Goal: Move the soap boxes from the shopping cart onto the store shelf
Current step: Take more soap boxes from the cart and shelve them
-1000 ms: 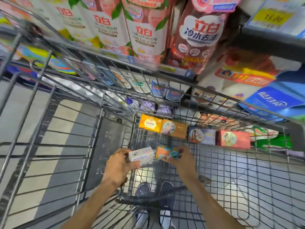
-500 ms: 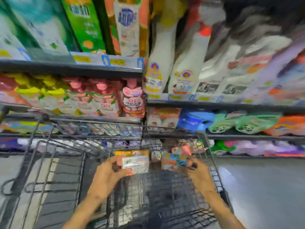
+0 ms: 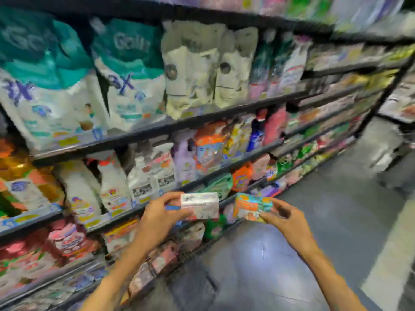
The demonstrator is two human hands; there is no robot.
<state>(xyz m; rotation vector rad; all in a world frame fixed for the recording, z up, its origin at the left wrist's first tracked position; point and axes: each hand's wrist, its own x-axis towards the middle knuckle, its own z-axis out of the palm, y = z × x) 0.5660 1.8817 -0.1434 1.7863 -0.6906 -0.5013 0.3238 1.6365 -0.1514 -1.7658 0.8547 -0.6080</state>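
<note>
1. The wire cart has dropped out of sight since a moment ago, and both boxes have come up out of it to hang in front of the shelving.
2. From the head view, the left hand (image 3: 161,217) grips a white soap box (image 3: 199,205), a flat-sided rectangular carton with small print, fingers curled over its top edge and thumb beneath.
3. The right hand (image 3: 284,219) pinches an orange and teal soap box (image 3: 252,206) by its lower right corner; the carton is tilted and glossy.
4. The two boxes are just beside each other, apart, held in the air before the store shelf (image 3: 157,129), not resting on it.
5. Dark metal shelf boards carry soft, crinkled plastic pouches (image 3: 132,70), teal and white; everything is blurred.
6. Below lies smooth grey floor (image 3: 325,221) with a dull shine.
</note>
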